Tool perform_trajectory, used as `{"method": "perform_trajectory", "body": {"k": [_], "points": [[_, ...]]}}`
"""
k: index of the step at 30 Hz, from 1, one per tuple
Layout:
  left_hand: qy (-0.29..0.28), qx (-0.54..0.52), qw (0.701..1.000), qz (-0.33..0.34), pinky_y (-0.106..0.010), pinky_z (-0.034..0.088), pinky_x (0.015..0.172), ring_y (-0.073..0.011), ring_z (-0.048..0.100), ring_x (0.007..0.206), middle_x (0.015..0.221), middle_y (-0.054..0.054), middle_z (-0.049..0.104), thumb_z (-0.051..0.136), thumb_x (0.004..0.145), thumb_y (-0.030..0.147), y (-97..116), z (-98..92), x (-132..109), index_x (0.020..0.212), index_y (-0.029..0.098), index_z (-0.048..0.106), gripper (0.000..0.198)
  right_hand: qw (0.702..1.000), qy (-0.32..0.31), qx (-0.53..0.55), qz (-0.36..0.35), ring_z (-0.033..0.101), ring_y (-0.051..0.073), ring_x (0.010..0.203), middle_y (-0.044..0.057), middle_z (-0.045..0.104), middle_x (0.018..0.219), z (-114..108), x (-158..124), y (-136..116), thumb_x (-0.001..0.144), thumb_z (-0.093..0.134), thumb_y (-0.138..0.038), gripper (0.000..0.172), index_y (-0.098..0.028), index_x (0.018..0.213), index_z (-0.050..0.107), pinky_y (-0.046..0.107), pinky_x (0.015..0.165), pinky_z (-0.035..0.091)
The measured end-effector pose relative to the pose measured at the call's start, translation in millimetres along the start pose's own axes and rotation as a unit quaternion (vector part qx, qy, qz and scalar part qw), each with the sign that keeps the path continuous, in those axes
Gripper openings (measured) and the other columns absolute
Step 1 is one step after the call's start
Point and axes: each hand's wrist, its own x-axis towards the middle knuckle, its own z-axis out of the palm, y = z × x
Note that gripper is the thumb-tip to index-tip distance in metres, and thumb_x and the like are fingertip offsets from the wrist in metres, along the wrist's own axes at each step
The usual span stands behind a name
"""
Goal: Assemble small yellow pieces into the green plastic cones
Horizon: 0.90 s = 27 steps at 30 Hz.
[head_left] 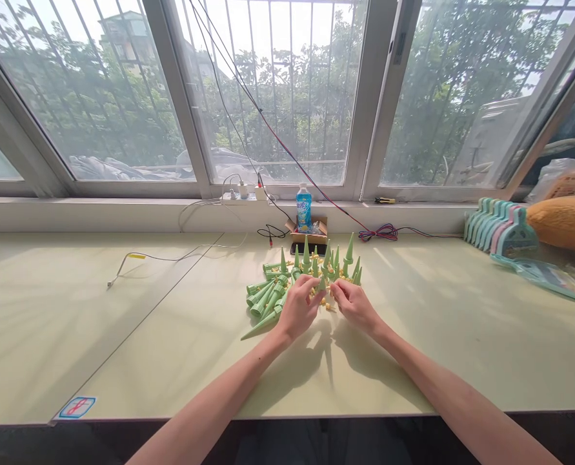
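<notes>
Left hand [299, 309] grasps green cone [322, 283]; right hand [355, 305], at three o'clock: grip state cannot be determined. Green spikes [306, 256] upright, twelve o'clock.

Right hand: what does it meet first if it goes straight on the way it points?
Likely the green cone in the left hand, just past the fingertips of the right hand. Depth is unclear in this one view; it might brush small yellow pieces first.
</notes>
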Motion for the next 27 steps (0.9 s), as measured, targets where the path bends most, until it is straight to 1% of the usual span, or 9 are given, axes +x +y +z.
{"method": "perform_trajectory", "body": {"k": [2, 4, 7, 10, 14, 17, 20, 23, 27], "points": [[0.005, -0.002, 1.000, -0.010, -0.024, 0.041, 0.059, -0.0074, 0.043, 0.054, 0.099, -0.004, 0.060, 0.056, 0.091, 0.030, 0.7, -0.3, 0.0, 0.100, 0.019, 0.062, 0.015, 1.000, 0.018, -0.005, -0.002, 0.035, 0.012, 0.049, -0.004, 0.039, 0.055, -1.1, 0.3, -0.1, 0.097, 0.040, -0.052, 0.042, -0.022, 0.068, 0.040, 0.026, 0.050, 0.030], [0.008, -0.003, 1.000, -0.026, -0.024, 0.040, 0.058, -0.0078, 0.043, 0.054, 0.097, -0.003, 0.061, 0.052, 0.094, 0.034, 1.4, -0.8, 0.2, 0.099, 0.019, 0.062, 0.019, 0.999, 0.035, -0.002, -0.005, 0.035, 0.012, 0.051, -0.004, 0.040, 0.056, -2.0, 0.7, -0.1, 0.098, 0.040, -0.051, 0.041, -0.021, 0.069, 0.042, 0.026, 0.050, 0.030], [0.010, -0.004, 0.998, -0.055, -0.024, 0.037, 0.056, -0.0094, 0.045, 0.053, 0.084, -0.002, 0.062, 0.043, 0.097, 0.043, 2.7, -1.7, 1.3, 0.086, 0.017, 0.062, 0.034, 0.999, 0.052, 0.003, -0.010, 0.036, 0.012, 0.052, -0.004, 0.041, 0.058, -3.0, 1.0, 0.0, 0.098, 0.040, -0.050, 0.039, -0.021, 0.072, 0.044, 0.025, 0.051, 0.030], [0.005, -0.019, 0.995, -0.095, -0.024, 0.035, 0.053, -0.0112, 0.048, 0.053, 0.068, -0.002, 0.060, 0.038, 0.097, 0.051, 4.5, -2.7, 3.5, 0.072, 0.016, 0.061, 0.049, 0.999, 0.050, 0.002, -0.022, 0.035, 0.011, 0.052, -0.004, 0.041, 0.059, -3.7, 0.5, -0.2, 0.098, 0.041, -0.048, 0.037, -0.020, 0.074, 0.046, 0.025, 0.051, 0.029], [-0.048, -0.087, 0.982, -0.158, -0.024, 0.040, 0.058, -0.0139, 0.057, 0.057, 0.061, -0.003, 0.065, 0.037, 0.094, 0.060, 6.0, -3.7, 6.1, 0.060, 0.014, 0.064, 0.063, 0.999, 0.019, -0.010, -0.047, 0.033, 0.011, 0.052, -0.004, 0.040, 0.060, -4.3, -1.0, -1.4, 0.098, 0.042, -0.045, 0.035, -0.020, 0.074, 0.045, 0.025, 0.051, 0.027], [-0.092, -0.141, 0.965, -0.201, -0.023, 0.039, 0.050, -0.0120, 0.054, 0.047, 0.054, -0.002, 0.062, 0.038, 0.091, 0.065, 5.0, -4.2, 6.2, 0.061, 0.014, 0.065, 0.065, 0.998, 0.003, -0.012, -0.055, 0.034, 0.011, 0.052, -0.004, 0.042, 0.061, -4.3, -2.0, -2.5, 0.098, 0.041, -0.044, 0.034, -0.020, 0.074, 0.044, 0.025, 0.051, 0.028], [-0.115, -0.182, 0.948, -0.236, -0.023, 0.033, 0.039, -0.0098, 0.041, 0.034, 0.041, 0.003, 0.048, 0.041, 0.088, 0.069, 3.0, -4.2, 5.0, 0.069, 0.014, 0.066, 0.063, 0.998, 0.001, -0.014, -0.054, 0.035, 0.011, 0.052, -0.004, 0.042, 0.060, -4.0, -2.5, -3.0, 0.099, 0.040, -0.044, 0.034, -0.020, 0.074, 0.044, 0.025, 0.052, 0.029], [-0.127, -0.209, 0.940, -0.237, -0.022, 0.030, 0.035, -0.0093, 0.037, 0.030, 0.036, 0.006, 0.039, 0.042, 0.087, 0.069, 1.1, -3.4, 4.0, 0.071, 0.014, 0.064, 0.061, 0.998, 0.005, -0.021, -0.055, 0.034, 0.011, 0.052, -0.004, 0.041, 0.059, -4.0, -2.4, -3.0, 0.098, 0.039, -0.043, 0.035, -0.020, 0.072, 0.044, 0.025, 0.052, 0.029], [-0.131, -0.221, 0.941, -0.222, -0.021, 0.030, 0.036, -0.0087, 0.038, 0.030, 0.037, 0.005, 0.040, 0.043, 0.088, 0.068, -0.2, -2.6, 3.6, 0.069, 0.014, 0.061, 0.059, 0.998, 0.006, -0.026, -0.052, 0.033, 0.011, 0.051, -0.005, 0.040, 0.058, -4.6, -1.6, -2.4, 0.098, 0.040, -0.042, 0.034, -0.020, 0.071, 0.043, 0.025, 0.051, 0.028]]}}
